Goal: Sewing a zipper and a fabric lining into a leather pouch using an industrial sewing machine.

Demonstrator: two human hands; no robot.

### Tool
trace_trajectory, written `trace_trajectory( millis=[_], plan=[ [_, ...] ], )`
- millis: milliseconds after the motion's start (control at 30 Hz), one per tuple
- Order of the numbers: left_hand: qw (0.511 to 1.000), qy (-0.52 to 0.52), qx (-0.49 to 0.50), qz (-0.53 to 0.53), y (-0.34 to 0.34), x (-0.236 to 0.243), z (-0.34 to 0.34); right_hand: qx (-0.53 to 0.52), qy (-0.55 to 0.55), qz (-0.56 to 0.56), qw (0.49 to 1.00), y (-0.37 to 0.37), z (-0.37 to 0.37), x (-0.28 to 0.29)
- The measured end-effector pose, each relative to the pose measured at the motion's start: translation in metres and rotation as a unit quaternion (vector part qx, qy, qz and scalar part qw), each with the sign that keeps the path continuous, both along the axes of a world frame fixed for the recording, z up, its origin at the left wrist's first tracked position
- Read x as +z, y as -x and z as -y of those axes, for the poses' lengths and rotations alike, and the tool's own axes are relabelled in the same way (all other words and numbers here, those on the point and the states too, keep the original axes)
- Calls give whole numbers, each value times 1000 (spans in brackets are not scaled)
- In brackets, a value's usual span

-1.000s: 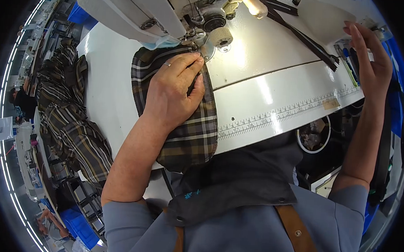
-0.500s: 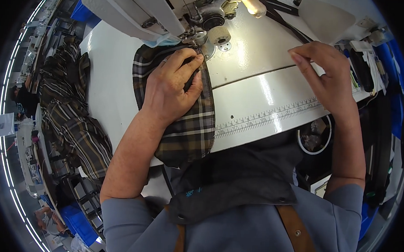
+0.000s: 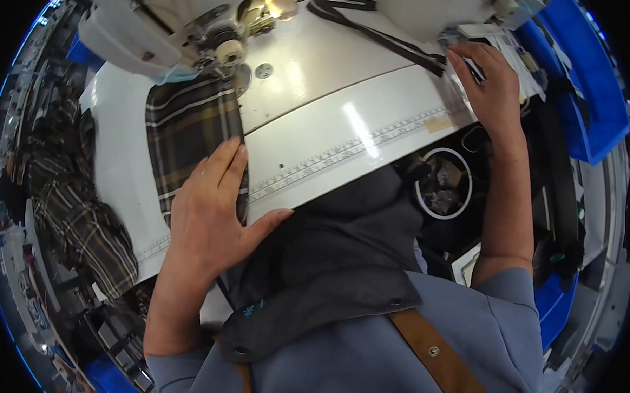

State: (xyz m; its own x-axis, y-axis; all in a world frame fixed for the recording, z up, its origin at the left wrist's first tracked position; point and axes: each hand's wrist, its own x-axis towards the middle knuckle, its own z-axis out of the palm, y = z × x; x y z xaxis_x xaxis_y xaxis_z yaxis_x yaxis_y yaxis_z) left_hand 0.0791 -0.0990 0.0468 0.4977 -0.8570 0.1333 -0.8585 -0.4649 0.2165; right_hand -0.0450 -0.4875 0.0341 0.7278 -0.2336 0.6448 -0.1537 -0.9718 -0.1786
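A dark plaid cloth piece [image 3: 192,121] lies on the white sewing table, its far end under the head of the sewing machine [image 3: 132,34]. My left hand [image 3: 212,206] rests on the near part of that cloth, fingers stretched out and thumb spread toward the table edge. Farther right, my right hand [image 3: 485,84] is raised with thumb and forefinger pinched together. Its fingertips are beside the end of a dark zipper [image 3: 378,38]; whether they grip anything cannot be made out.
A printed ruler [image 3: 359,146] runs along the front of the table. More plaid cloth [image 3: 82,221] hangs in a heap at the left. A white-rimmed round container [image 3: 470,193] sits below the table edge. Blue bins [image 3: 580,89] stand at the far right.
The view has turned rightward. My left hand has slid from beside the needle back toward me along the cloth, its fingers straightening. My right hand has moved right, to the zipper's end.
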Motion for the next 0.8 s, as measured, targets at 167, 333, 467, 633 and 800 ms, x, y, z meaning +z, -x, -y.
trace_trajectory(
  millis=[167,333,467,633,800],
  plan=[
    [994,44,73,61,29,-16,-4,-101,-81,-29,991,29,33,-2],
    [985,49,115,122,34,-19,-6,-78,7,-38,996,20,39,-12],
    [978,60,125,156,34,-22,-5,-73,259,-67,961,6,31,-19],
    [956,87,140,241,31,-31,-10,-87,295,-152,939,-1,26,-13],
    [964,138,130,187,32,-39,-8,-86,320,-160,930,5,35,-8]
  ],
)
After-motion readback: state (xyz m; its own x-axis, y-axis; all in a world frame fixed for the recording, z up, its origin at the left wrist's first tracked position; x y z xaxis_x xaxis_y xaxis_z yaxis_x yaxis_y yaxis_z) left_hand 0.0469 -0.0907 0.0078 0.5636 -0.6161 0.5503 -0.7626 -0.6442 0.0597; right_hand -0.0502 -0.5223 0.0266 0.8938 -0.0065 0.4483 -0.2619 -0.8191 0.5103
